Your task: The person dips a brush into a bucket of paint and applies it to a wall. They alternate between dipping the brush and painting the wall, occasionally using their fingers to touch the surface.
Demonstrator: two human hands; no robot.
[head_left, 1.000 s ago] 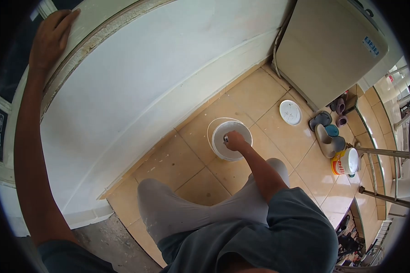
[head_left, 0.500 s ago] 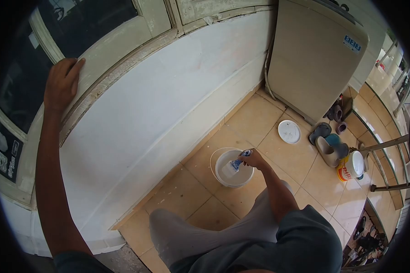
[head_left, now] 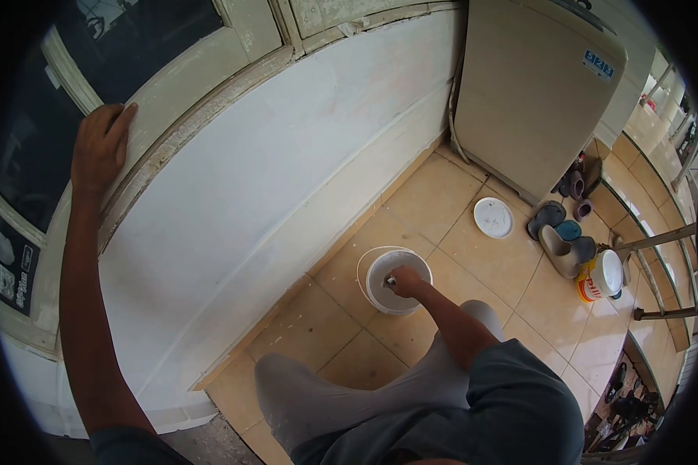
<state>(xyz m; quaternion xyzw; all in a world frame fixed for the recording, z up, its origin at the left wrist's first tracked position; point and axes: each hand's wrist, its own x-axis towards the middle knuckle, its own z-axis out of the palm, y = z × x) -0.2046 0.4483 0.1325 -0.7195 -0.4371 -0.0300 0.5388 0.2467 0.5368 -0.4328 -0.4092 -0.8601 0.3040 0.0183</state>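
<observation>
Down inside the white paint bucket (head_left: 424,303), my right hand (head_left: 403,282) is closed around the handle of a paintbrush. The fist and the bucket's depth hide most of the brush. The bucket holds pale paint and stands on the floor tiles, its thin wire handle resting to the left. On the far left, my left hand (head_left: 99,151) grips the worn cream window frame (head_left: 182,85), thumb along the near face and the other fingertips out of sight. Below the frame runs the white wall (head_left: 264,147).
A white lid (head_left: 493,218) lies on the tiles. Several shoes (head_left: 560,242) and a yellow-and-white tub (head_left: 599,277) are to the right, near a metal railing (head_left: 667,314). A beige washing machine (head_left: 531,93) stands at the back against the wall.
My right hand has moved left and down into the bucket, and the brush bristles seen before are now hidden. My left hand stays on the window frame.
</observation>
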